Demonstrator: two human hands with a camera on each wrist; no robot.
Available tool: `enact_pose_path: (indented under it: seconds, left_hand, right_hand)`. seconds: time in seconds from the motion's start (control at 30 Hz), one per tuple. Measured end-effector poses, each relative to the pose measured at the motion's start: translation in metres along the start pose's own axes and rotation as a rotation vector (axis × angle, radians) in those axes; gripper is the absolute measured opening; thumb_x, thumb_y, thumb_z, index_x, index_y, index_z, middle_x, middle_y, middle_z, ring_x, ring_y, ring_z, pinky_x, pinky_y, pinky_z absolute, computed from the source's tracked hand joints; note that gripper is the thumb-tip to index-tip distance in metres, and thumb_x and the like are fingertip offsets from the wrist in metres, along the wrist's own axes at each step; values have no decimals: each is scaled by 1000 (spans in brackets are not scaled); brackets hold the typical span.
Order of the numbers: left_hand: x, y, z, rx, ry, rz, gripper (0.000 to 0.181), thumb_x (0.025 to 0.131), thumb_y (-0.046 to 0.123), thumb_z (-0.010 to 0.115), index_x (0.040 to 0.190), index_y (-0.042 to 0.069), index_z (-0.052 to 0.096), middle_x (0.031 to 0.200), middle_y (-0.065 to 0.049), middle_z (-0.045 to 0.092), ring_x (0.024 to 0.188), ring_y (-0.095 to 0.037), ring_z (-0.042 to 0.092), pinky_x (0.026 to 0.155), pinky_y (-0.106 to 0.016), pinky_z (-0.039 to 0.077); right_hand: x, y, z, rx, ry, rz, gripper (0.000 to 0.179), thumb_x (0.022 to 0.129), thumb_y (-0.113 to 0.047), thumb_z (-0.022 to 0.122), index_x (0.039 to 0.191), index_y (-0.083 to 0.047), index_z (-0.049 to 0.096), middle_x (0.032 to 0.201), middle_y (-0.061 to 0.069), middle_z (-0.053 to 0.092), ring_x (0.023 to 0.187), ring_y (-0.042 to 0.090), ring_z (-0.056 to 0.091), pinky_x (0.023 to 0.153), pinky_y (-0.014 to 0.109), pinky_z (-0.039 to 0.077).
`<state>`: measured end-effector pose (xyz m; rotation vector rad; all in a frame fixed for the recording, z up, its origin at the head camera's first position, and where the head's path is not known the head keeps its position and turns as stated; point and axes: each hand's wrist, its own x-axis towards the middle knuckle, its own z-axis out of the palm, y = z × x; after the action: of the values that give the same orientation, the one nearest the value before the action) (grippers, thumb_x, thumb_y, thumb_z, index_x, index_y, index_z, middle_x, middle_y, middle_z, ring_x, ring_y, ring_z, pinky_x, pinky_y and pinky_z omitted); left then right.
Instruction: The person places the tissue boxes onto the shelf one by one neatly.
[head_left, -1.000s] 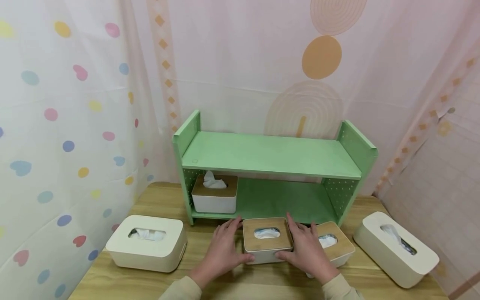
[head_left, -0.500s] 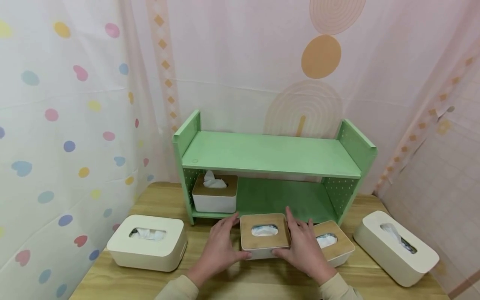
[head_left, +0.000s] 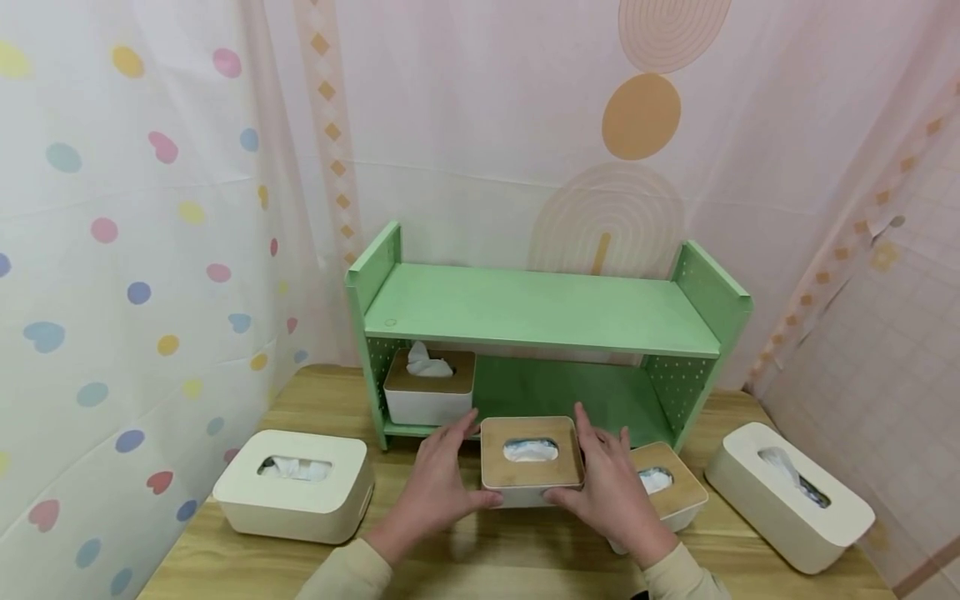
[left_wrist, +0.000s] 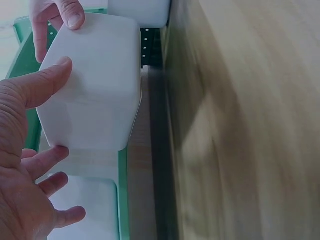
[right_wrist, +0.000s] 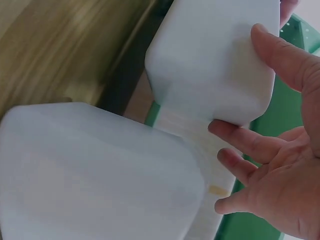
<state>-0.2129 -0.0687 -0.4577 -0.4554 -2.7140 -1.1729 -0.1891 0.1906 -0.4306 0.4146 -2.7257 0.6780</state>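
Note:
A white tissue box [head_left: 501,477] with a bamboo lid and tissue in its oval slot is raised before the green shelf. My left hand [head_left: 441,482] grips its left side, thumb at the front face. On the opposite side my right hand [head_left: 613,490] holds it the same way. In the left wrist view the box [left_wrist: 95,85] stands clear of the wooden surface. In the right wrist view, the thumb and a finger of my right hand [right_wrist: 285,170] touch the box [right_wrist: 215,60], while other fingers are spread below it.
The green two-tier shelf [head_left: 540,308] stands at the back, with another bamboo-lidded tissue box [head_left: 431,407] at its lower left. One more bamboo-lidded box [head_left: 678,498] sits by my right hand. Cream tissue boxes stand at left [head_left: 300,508] and right [head_left: 795,517] on the wooden table [head_left: 525,567].
Both hands have raised the bamboo-lidded tissue box and moved it slightly toward the shelf. The other boxes have stayed in place.

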Motion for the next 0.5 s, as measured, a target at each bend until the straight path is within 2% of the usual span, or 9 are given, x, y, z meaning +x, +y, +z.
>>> enact_pose_path:
  seconds: [0.27,0.37,0.5]
  left_hand:
    - [14,9,-1,21,4,39,123,68,37,104,167,13,35,154,-6,61,148,-42,47,117,-64,44]
    - [21,11,-1,23,6,53,123,69,38,103,167,12,34,154,-7,62,148,-40,48,118,-61,44]
    - [30,12,1,12,-9,41,121,71,39,102,167,12,34,155,-7,61,149,-39,47,118,-59,45]
  right_hand:
    - [4,4,-8,-31,55,-18,128,71,-33,102,166,5,27,136,27,70,135,52,57,120,81,24]
    - [9,7,-10,-30,51,-8,127,73,-33,101,167,5,25,137,27,70,137,52,55,120,81,23]
    - [15,11,-12,-6,23,36,125,76,-33,99,167,5,23,137,27,70,141,52,53,123,80,20]
